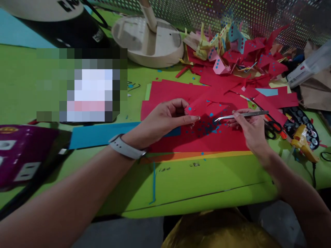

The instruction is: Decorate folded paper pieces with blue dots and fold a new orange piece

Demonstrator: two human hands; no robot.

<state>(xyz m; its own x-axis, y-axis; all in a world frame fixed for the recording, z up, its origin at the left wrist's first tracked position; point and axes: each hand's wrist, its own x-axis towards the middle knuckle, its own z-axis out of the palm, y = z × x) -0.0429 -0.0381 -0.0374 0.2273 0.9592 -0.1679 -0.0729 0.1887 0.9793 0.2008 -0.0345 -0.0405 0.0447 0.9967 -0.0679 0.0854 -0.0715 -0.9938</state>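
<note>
My left hand, with a pale watch strap on its wrist, is closed at the edge of a red paper piece that carries small blue bits. Tweezers lie between the fingers of my right hand, their bent tips pointing left toward my left thumb. Below the tips, many tiny blue paper bits are scattered over red paper sheets. Whether the tweezers grip a bit is too small to tell. A blue paper strip runs under my left wrist.
Folded paper shapes with blue dots pile up at the back. Scissors and a yellow glue gun lie right of my right hand. A round lamp base stands behind; a purple box sits at left.
</note>
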